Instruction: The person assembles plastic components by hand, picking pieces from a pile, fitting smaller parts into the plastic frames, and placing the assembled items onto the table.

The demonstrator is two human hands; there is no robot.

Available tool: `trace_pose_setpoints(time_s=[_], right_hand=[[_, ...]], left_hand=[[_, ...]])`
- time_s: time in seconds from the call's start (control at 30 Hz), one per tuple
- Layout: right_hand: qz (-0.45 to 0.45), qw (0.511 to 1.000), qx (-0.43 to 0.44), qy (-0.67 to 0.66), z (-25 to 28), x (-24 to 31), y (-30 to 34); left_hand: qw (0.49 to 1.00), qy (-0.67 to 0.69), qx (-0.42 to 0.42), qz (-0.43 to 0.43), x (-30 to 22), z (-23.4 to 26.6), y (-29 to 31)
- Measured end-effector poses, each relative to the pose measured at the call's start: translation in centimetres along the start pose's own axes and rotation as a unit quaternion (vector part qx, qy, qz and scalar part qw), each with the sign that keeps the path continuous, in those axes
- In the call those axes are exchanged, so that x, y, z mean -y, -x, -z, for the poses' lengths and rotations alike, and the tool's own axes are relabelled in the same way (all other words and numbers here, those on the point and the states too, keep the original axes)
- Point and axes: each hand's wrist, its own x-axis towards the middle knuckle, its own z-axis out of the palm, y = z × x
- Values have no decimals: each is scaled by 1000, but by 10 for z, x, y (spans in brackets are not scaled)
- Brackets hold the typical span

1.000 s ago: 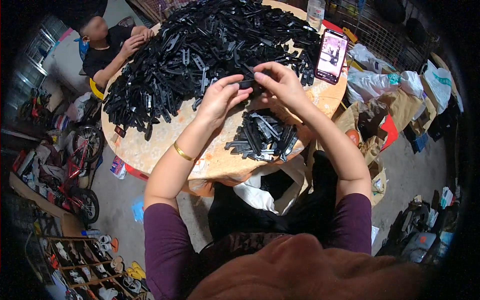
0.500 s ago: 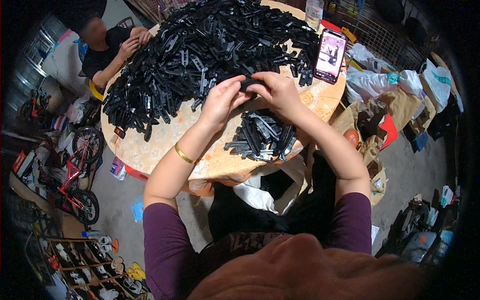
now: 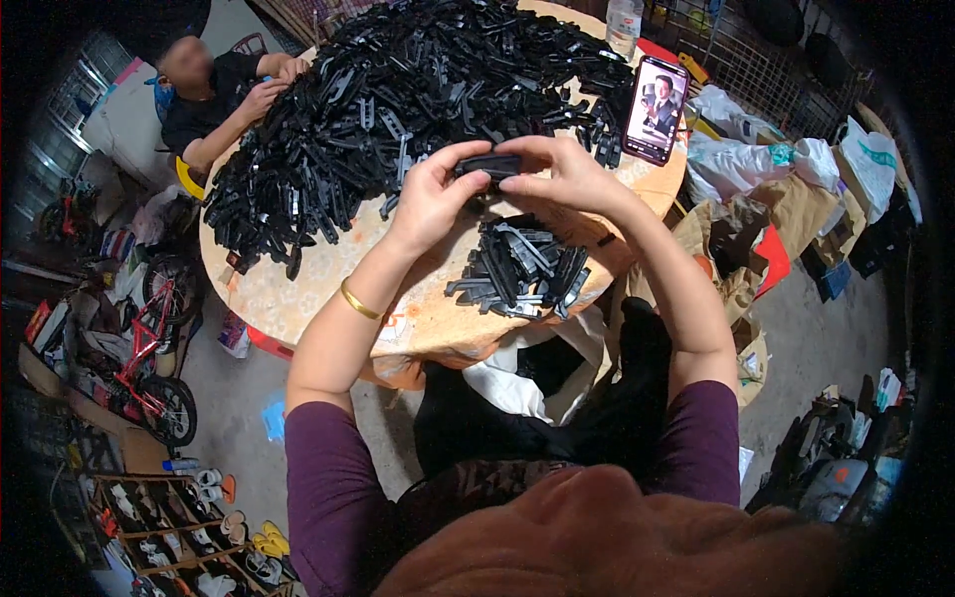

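Between both hands I hold a dark elongated plastic part [image 3: 491,165] level over the table, in front of the big heap. My left hand [image 3: 438,197] pinches its left end with thumb and fingers. The right end sits between the thumb and fingers of my right hand [image 3: 565,179]. Behind my hands spreads a large heap of black plastic parts [image 3: 328,139], long and narrow. A smaller pile of black and grey parts [image 3: 522,267] lies near the table's front edge, below my hands. The exact kind of part cannot be made out.
The round table [image 3: 298,298] has a patterned cloth. At its right stand a phone [image 3: 657,109] and a clear bottle [image 3: 624,28]. A co-worker [image 3: 214,99] sits at the far left, hands at the heap. A white sack [image 3: 507,388] is at my lap; paper bags [image 3: 796,214] stand right.
My hands have turned and moved slightly apart, so the dark part between them now shows clearly. The phone's picture has changed. The co-worker's head and hands have shifted a little.
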Motion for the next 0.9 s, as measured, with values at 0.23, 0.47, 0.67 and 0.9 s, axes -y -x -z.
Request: trace_pose_setpoints(time_s=[0.23, 0.47, 0.67, 0.9], right_hand=[[72, 993, -98, 10, -11, -1, 6], [14, 988, -56, 141, -3, -12, -3], [-49, 984, 161, 59, 6, -37, -1], [61, 979, -60, 183, -6, -32, -13]], left_hand=[[991, -122, 3, -63, -9, 0, 4], [990, -139, 8, -31, 10, 23, -11], [859, -496, 63, -109, 7, 28, -9], [807, -570, 90, -128, 11, 11, 2]])
